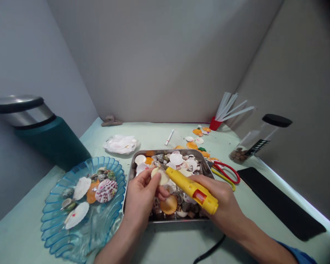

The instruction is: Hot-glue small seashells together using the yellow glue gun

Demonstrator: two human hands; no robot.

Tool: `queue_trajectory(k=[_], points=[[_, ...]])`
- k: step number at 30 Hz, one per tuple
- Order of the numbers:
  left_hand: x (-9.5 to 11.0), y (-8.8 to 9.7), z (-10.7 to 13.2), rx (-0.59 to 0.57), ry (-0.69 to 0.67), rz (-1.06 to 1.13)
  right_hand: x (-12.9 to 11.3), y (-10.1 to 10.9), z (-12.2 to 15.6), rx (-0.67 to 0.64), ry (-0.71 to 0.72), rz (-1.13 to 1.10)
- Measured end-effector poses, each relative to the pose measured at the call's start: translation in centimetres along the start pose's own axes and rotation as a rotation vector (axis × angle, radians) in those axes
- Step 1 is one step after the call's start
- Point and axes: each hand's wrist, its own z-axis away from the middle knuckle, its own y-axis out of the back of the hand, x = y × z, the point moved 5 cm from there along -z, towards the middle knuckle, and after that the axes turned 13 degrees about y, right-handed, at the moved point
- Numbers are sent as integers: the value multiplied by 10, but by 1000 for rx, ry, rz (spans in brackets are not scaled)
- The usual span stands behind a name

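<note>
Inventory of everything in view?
tool: 1, yellow, in right hand
held shell: 1, cream, in left hand
tray: 1, silver, centre
shells and stones: many, mixed, in tray
plate: 1, blue, left
plate shells: several, mixed, on plate
bottle: 1, teal, far left
packet: 1, white, behind tray
clip: 1, brown, back left
marker: 1, white, behind tray
loose shells: several, orange/white, back right
cup: 1, red, back right
sticks: several, white, in cup
scissors: count unclear, red/yellow, beside tray
jar: 1, clear, right
lumps: several, brown, in jar
strip: 1, black, right
cord: 1, black, front
table: 1, pale green, beneath
walls: 3, grey, around
left hand: 1, bare, centre
right hand: 1, bare, centre
sleeve: 1, blue, lower right
</note>
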Motion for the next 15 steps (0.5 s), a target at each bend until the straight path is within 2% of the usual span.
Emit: queue_trajectory(k=[4, 15], points=[[-1, 0, 0, 4, 2, 0, -2, 3, -1, 50, 39, 41], [-1, 2, -1, 0, -2, 13, 1, -1, 2, 0, 6, 16]])
